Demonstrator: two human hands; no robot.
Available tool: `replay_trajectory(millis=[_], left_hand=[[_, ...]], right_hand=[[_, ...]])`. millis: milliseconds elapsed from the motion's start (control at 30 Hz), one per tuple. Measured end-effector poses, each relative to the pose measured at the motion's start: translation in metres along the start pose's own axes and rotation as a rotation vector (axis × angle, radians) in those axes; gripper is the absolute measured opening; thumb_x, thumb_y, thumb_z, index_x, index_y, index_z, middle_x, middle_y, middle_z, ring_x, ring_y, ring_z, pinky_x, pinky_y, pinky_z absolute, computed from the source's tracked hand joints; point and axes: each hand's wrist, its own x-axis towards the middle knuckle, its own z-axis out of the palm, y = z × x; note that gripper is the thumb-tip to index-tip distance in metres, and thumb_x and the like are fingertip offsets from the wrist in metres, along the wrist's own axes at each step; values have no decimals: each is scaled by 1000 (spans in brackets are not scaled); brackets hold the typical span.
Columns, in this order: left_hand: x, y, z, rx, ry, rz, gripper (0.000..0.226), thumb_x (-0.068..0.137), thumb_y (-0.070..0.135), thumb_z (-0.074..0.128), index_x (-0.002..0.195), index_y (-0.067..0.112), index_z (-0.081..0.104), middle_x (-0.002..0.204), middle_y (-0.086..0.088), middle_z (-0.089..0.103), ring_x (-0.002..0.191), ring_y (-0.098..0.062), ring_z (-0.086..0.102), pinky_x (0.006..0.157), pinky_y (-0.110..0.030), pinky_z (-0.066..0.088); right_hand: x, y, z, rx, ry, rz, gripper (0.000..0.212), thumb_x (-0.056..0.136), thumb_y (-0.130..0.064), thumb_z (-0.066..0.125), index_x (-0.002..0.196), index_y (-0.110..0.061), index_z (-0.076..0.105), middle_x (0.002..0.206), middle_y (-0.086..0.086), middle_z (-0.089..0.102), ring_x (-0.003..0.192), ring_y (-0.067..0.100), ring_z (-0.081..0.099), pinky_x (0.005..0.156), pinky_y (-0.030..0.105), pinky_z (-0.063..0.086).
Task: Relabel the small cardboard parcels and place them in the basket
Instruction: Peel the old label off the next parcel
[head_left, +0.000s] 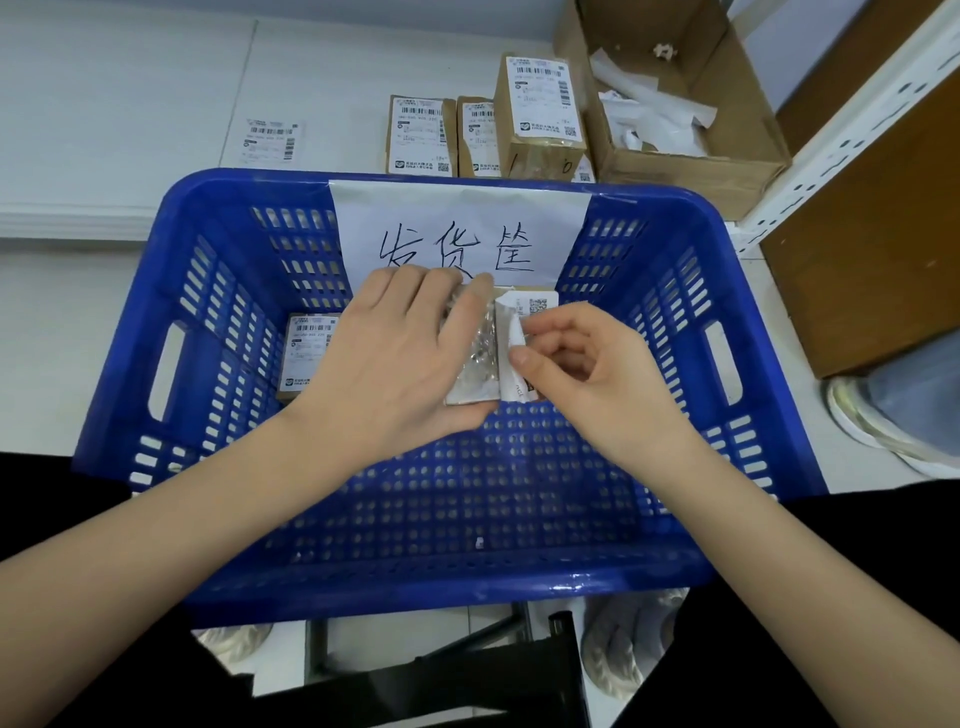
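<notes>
Above the blue basket (769, 395) my left hand (395, 358) grips a small cardboard parcel (475, 369), its top showing torn label residue. My right hand (582, 374) pinches the curled white label (511, 332), which is partly peeled off the parcel's right side. One labelled parcel (306, 353) lies inside the basket at the left, partly hidden by my left hand. Three labelled parcels (421, 136) (478, 137) (540, 111) stand on the white table behind the basket. A loose label (270, 141) lies flat to their left.
A white paper sign with handwriting (457, 234) hangs on the basket's far wall. An open cardboard box (691, 166) holding crumpled paper scraps sits at the back right. A white metal shelf upright (841, 119) and a brown panel (872, 234) stand to the right.
</notes>
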Motion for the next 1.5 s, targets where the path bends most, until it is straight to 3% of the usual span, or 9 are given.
replay_trajectory(millis=[167, 300, 500, 600, 767, 867, 1133, 1333, 1500], left_hand=[[-2, 4, 0, 28, -45, 3, 82, 72, 57, 55, 130, 0, 44, 104, -19, 60, 88, -36, 58, 80, -44, 37], [-3, 10, -2, 29, -146, -20, 83, 66, 57, 47, 124, -1, 56, 103, -19, 59, 86, -37, 57, 78, -43, 43], [-4, 12, -3, 95, -225, -76, 96, 62, 64, 37, 128, -3, 52, 105, -19, 60, 89, -36, 58, 81, -44, 42], [-3, 11, -3, 77, -212, -96, 94, 65, 64, 38, 127, -5, 52, 97, -17, 60, 83, -34, 56, 76, -43, 39], [0, 8, -3, 43, -170, -87, 92, 66, 65, 44, 126, -3, 54, 98, -15, 61, 82, -33, 56, 74, -42, 39], [1, 6, -5, 21, -146, -84, 91, 67, 66, 46, 125, -3, 55, 98, -15, 61, 82, -33, 57, 74, -42, 41], [2, 3, -5, -30, -85, -67, 90, 63, 64, 48, 124, -2, 57, 100, -15, 62, 83, -33, 58, 75, -42, 36], [3, 1, -4, -64, -60, -53, 93, 61, 66, 50, 125, -1, 57, 101, -14, 63, 84, -33, 59, 75, -41, 33], [4, -1, -4, -80, -43, -53, 94, 61, 68, 51, 126, -1, 58, 103, -14, 64, 84, -33, 60, 76, -40, 34]], right_hand=[[0, 3, 2, -124, -41, -44, 10, 91, -12, 61, 83, -7, 64, 73, 1, 61, 69, 22, 57, 69, 29, 48], [-1, 5, 7, -138, -45, -66, 18, 90, -10, 62, 75, -18, 59, 66, -11, 56, 64, 9, 53, 64, 23, 46], [-5, 3, 15, -85, -76, -83, 23, 89, -8, 62, 72, -22, 59, 65, -12, 55, 63, 4, 51, 62, 19, 45], [-5, 2, 15, -19, -54, -69, 19, 89, -7, 63, 73, -17, 60, 65, -10, 54, 63, 4, 50, 62, 18, 44], [-5, 0, 11, 70, -16, -73, 17, 88, -3, 63, 73, -10, 63, 67, 15, 57, 63, 11, 51, 62, 22, 46], [-6, 0, 9, 111, -5, -67, 19, 88, -1, 63, 73, -13, 63, 65, 6, 54, 60, 8, 49, 60, 19, 46], [-9, -2, 9, 108, 28, -104, 9, 79, -18, 61, 72, -22, 63, 64, 10, 56, 62, 10, 52, 62, 28, 49], [-11, -2, 5, 93, 41, -132, 7, 80, -18, 62, 73, -19, 64, 73, 22, 58, 67, 33, 54, 64, 38, 49], [-12, -2, 5, 117, 47, -159, 6, 80, -16, 63, 74, -18, 64, 76, 19, 60, 70, 35, 54, 64, 40, 48]])
